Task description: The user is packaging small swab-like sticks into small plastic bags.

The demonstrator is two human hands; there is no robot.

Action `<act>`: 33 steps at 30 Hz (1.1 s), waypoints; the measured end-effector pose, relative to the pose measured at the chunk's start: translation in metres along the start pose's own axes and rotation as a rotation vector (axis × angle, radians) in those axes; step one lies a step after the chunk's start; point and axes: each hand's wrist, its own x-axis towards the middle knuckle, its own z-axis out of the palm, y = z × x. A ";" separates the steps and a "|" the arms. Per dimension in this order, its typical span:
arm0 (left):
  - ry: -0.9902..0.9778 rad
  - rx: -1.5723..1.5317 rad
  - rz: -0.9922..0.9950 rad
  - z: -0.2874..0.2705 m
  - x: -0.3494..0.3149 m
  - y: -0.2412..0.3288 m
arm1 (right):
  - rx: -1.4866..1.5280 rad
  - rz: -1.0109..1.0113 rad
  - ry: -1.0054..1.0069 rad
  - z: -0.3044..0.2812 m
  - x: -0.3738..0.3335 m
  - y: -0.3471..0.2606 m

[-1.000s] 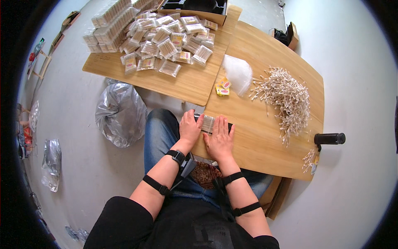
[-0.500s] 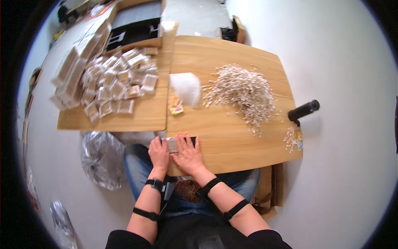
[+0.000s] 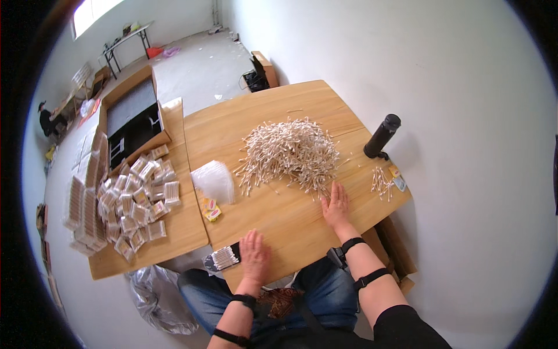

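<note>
A large heap of cotton swabs (image 3: pixel 290 152) lies loose on the wooden table (image 3: pixel 296 232). At its near right edge my right hand (image 3: pixel 337 208) rests on the wood, fingers stretched out and touching or almost touching the closest swabs. My left hand (image 3: pixel 254 259) lies open by the table's front edge, a little blurred, holding nothing. Just left of it, a neat row of cotton swabs (image 3: pixel 222 258) sits on a dark flat piece (image 3: pixel 235 250), which reaches to my fingers. Farther off are a stack of clear plastic bags (image 3: pixel 214 181) and yellow printed cards (image 3: pixel 211 210).
Packed swab packets (image 3: pixel 139 200) pile up on the left table, beside stacked packets (image 3: pixel 81 215) and an open carton (image 3: pixel 163 137). A black bottle (image 3: pixel 382 137) stands at the right edge near a few loose swabs (image 3: pixel 381 185). Another person (image 3: pixel 49 121) sits far left.
My right hand has left the swab row and moved right to the heap. My left hand has shifted from the row's left side to its right. The view has turned and tilted up.
</note>
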 end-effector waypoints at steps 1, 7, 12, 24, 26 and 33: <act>-0.047 0.021 0.028 0.013 0.008 0.012 | -0.074 -0.004 -0.073 0.002 0.003 0.005; -0.242 0.164 0.008 0.022 0.029 0.046 | -0.215 -0.084 -0.221 0.017 0.001 -0.037; -0.275 0.151 -0.032 0.024 0.027 0.040 | -0.105 -0.129 -0.308 0.034 -0.019 -0.103; -0.232 0.125 -0.028 0.019 0.032 0.046 | 0.279 0.025 0.072 0.009 0.027 -0.052; -0.235 0.125 -0.023 0.021 0.033 0.048 | 0.116 -0.057 0.088 0.021 0.040 -0.051; -0.255 0.158 -0.037 0.018 0.032 0.047 | 0.055 -0.473 -0.184 0.030 0.014 -0.088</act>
